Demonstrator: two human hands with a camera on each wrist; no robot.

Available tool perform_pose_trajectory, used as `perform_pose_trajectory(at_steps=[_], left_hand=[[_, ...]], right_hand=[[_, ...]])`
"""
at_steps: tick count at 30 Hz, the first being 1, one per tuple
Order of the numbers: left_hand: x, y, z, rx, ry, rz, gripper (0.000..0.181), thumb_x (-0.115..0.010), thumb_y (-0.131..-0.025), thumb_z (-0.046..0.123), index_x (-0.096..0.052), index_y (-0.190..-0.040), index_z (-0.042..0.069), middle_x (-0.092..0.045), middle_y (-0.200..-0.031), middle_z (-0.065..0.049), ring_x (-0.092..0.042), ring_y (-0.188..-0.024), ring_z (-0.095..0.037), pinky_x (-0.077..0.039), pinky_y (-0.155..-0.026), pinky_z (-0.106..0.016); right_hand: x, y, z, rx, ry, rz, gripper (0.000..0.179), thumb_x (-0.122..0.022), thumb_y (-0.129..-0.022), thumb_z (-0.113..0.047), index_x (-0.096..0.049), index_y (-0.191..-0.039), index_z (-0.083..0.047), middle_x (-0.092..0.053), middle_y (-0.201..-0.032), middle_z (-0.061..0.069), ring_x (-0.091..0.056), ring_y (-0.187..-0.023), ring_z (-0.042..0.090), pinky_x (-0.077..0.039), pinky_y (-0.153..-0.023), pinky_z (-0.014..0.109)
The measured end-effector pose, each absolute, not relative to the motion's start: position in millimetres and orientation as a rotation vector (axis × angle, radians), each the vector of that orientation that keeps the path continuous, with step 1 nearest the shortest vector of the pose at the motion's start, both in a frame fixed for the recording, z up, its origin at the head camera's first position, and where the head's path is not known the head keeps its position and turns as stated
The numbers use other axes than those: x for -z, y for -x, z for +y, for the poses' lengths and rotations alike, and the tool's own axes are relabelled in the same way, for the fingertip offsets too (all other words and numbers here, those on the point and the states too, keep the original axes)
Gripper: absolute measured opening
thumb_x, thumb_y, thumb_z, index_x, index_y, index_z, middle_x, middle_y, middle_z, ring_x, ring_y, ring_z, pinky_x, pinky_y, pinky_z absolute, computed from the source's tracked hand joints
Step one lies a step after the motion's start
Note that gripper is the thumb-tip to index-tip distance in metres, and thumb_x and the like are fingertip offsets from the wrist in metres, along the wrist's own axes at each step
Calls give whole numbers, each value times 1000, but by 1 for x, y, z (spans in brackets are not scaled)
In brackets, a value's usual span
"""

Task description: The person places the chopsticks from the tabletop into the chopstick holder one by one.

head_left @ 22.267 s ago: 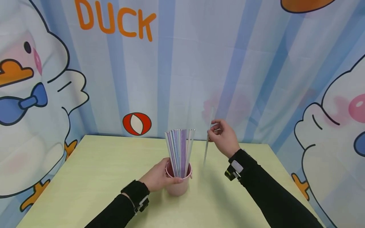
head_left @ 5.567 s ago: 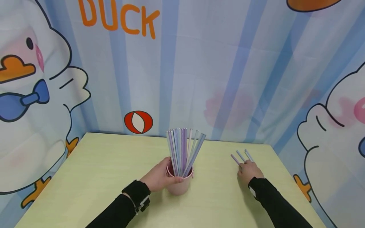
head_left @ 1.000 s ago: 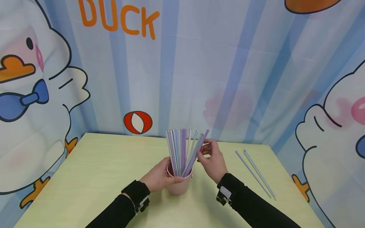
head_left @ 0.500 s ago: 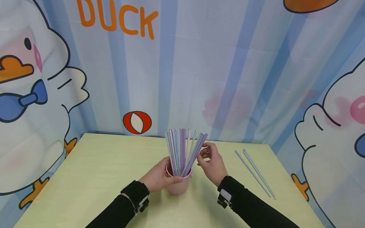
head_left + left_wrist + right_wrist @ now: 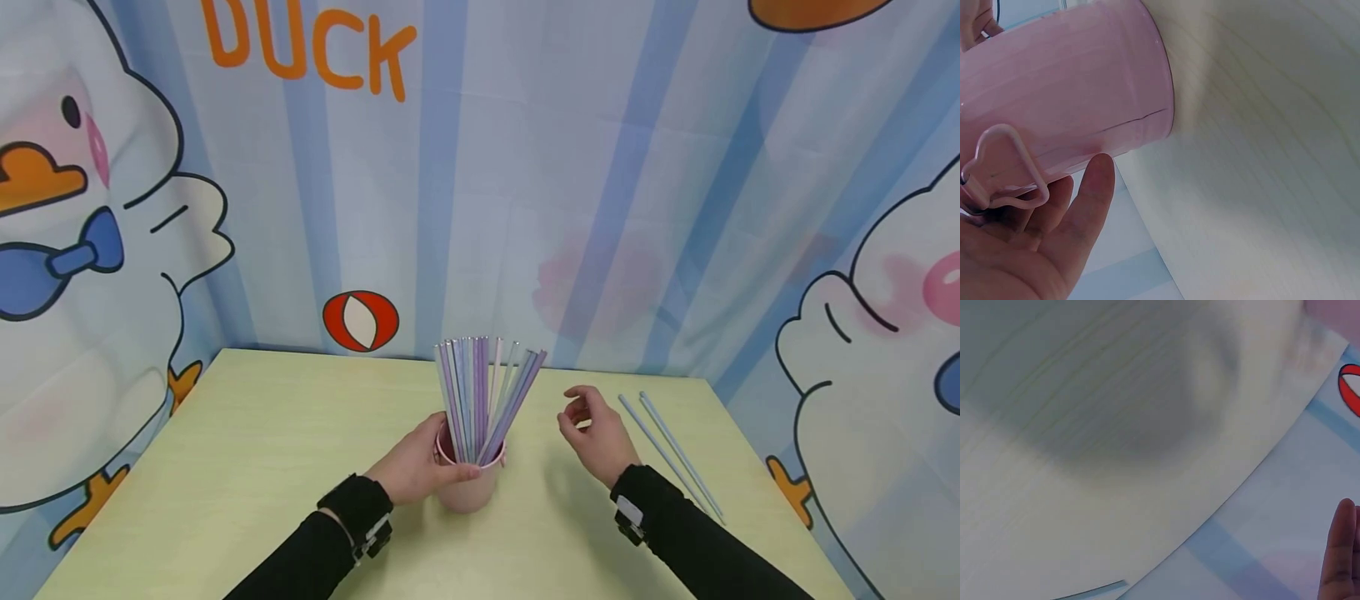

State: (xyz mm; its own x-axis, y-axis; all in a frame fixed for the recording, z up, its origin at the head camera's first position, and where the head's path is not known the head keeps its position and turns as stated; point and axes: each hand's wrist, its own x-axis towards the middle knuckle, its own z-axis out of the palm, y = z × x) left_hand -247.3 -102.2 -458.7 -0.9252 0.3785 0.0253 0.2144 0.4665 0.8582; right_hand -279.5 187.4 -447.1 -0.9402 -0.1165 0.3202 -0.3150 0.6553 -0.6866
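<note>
A small pink pail (image 5: 467, 490) stands upright on the table, filled with a bunch of purple, blue and clear drinking straws (image 5: 472, 400). Some of the straws lean to the right. My left hand (image 5: 420, 467) holds the pail at its left side, thumb across the front of the rim. In the left wrist view the pail (image 5: 1072, 81) shows a heart-shaped loop (image 5: 1007, 169) beside that hand. My right hand (image 5: 597, 435) hovers over the table right of the pail, fingers loosely bent around nothing. Two bluish straws (image 5: 678, 450) lie on the table just beyond it.
The pale yellow table (image 5: 285, 433) ends at a fabric backdrop (image 5: 495, 208) printed with ducks and blue stripes. In the right wrist view, one straw's end (image 5: 1094, 590) shows near the table's back edge.
My right hand has let go of a purple straw, which now leans in the pail, and has moved right toward the two straws on the table. My left hand stays on the pail.
</note>
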Motion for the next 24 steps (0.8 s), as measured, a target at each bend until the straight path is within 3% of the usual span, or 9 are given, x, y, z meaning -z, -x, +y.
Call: perform_pose_trajectory(at_steps=[14, 24], left_hand=[[459, 247, -103, -1474, -533, 2517, 93, -79, -74, 50, -33, -147, 14, -47, -143, -7, -50, -125, -24, -39, -108, -51], [458, 247, -103, -1472, -520, 2518, 94, -79, -73, 51, -33, -147, 15, -47, -143, -6, -50, -125, -24, -39, -108, -52]], right_hand=[[472, 303, 272, -528, -327, -2837, 34, -61, -95, -10, -61, -124, 6, -61, -104, 19, -59, -90, 33, -51, -75, 45], [487, 309, 302, -294, -257, -2918, 32, -62, -91, -10, -65, -116, 10, -60, -102, 28, -59, -88, 42, -52, -77, 53]])
